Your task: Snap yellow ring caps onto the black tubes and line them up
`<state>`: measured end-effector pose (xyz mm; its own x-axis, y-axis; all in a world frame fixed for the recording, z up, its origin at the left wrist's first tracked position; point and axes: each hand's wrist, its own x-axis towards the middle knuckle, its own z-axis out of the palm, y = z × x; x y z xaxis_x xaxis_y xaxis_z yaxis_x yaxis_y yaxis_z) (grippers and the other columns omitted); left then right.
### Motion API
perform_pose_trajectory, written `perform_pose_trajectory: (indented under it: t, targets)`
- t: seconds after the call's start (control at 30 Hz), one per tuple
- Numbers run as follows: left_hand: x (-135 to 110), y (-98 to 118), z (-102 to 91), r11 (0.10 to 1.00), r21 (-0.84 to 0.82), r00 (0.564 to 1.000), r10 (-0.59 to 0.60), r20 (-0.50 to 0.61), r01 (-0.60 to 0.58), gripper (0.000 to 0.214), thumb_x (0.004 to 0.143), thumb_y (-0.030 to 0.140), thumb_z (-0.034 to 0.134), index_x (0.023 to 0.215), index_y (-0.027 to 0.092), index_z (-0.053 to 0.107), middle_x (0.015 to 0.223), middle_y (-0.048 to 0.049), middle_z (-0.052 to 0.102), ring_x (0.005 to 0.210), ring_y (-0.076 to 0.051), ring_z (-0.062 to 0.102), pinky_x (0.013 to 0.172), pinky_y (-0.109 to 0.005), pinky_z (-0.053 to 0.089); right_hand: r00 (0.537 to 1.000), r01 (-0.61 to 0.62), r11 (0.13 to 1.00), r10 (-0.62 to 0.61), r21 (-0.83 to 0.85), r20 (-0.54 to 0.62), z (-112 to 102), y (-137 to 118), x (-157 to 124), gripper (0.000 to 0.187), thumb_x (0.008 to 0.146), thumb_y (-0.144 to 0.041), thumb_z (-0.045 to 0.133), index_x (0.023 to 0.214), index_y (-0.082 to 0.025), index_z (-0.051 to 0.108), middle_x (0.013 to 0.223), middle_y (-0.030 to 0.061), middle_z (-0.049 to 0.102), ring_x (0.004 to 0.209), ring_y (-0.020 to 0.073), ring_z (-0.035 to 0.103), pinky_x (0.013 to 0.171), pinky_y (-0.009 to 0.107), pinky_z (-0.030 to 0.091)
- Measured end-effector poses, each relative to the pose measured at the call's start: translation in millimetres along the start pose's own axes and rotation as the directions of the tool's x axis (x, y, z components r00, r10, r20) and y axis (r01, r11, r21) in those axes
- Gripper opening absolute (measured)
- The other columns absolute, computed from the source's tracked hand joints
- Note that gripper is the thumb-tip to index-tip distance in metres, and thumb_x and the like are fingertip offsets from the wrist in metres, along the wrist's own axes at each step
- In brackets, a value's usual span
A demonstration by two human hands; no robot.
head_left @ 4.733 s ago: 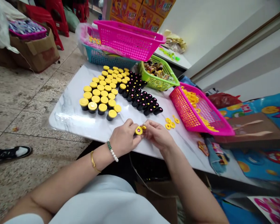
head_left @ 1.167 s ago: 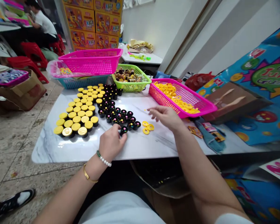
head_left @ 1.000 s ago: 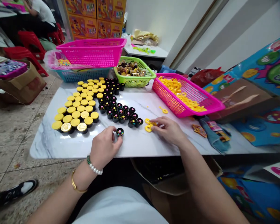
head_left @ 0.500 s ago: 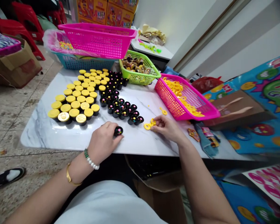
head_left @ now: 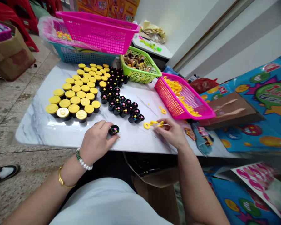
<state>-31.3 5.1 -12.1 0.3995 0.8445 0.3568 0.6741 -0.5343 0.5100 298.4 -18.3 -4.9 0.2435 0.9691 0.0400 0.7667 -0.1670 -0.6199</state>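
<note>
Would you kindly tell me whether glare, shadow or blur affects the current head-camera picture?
In the head view, glare brightens one front lid and the tabletop; in the head view, soft shadow falls beneath the right hand, and the pink-printed sheet looks blurred.

Red stools (head_left: 6, 15) stand on speckled floor tiles (head_left: 8, 115) at left, a pale wall (head_left: 184, 26) at right.

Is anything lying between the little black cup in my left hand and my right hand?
Yes: at least one yellow ring lies on the table between them, nearer your right hand than the cup.
</note>
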Motion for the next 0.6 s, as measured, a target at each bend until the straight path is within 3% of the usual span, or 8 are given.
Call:
perform_pose_trajectory:
  t: [0.2,0.3,0.4,0.5,0.6]
  targets:
    - [-1.4,-1.8,-0.7,0.998,-0.057,0.999,-0.029,0.017,0.030,0.030,0.081,0.035,0.074,0.100,0.016,0.061,0.087,-0.0042,0.062,0.079,-0.018,0.058,0.070,-0.030,0.046,0.997,-0.071,0.988,0.076,0.135,-0.027,15.9,-1.1,-3.6,0.043,0.078,-0.041,0.063,0.114,-0.017,0.067,0.066,0.0012,0.064,0.051,0.0141,0.056,0.048,0.025,0.043]
    - [-1.0,-1.5,-1.2,0.998,-0.052,0.999,-0.039,0.036,0.041,0.027,0.082,0.036,0.073,0.098,0.017,0.063,0.087,-0.0041,0.061,0.081,-0.019,0.058,0.071,-0.030,0.046,0.985,-0.136,0.978,0.151,0.156,-0.084,17.6,-5.9,-3.3,0.034,0.078,-0.044,0.063,0.097,-0.018,0.072,0.070,0.0035,0.066,0.049,0.0134,0.054,0.044,0.025,0.040]
    - [-0.3,-1.8,-2.8,0.996,-0.073,0.997,-0.038,0.061,0.042,0.025,0.082,0.034,0.073,0.097,0.017,0.065,0.089,-0.0043,0.061,0.083,-0.019,0.058,0.073,-0.030,0.046,0.980,-0.091,0.993,0.102,0.074,-0.171,10.9,-22.2,-9.4,0.029,0.074,-0.046,0.069,0.084,-0.021,0.076,0.080,0.0073,0.068,0.051,0.0139,0.056,0.044,0.027,0.040]
    - [0.3,-2.7,-4.8,0.993,-0.111,0.995,-0.019,0.100,0.030,0.022,0.081,0.033,0.073,0.095,0.017,0.068,0.091,-0.0044,0.063,0.084,-0.019,0.059,0.075,-0.030,0.047,0.994,-0.090,0.949,0.106,0.303,-0.038,10.3,-54.2,-25.1,0.024,0.071,-0.043,0.074,0.087,-0.026,0.078,0.071,0.0051,0.066,0.046,0.0121,0.049,0.040,0.026,0.035]
    - [0.6,-3.3,-5.8,0.993,-0.113,0.991,-0.004,0.133,0.019,0.021,0.080,0.034,0.074,0.095,0.019,0.071,0.090,-0.0038,0.064,0.085,-0.019,0.060,0.076,-0.031,0.047,0.980,-0.187,0.758,0.100,0.625,0.172,29.5,-91.0,-38.0,0.021,0.063,-0.041,0.081,0.078,-0.027,0.077,0.067,0.0029,0.064,0.038,0.0074,0.037,0.034,0.024,0.022]
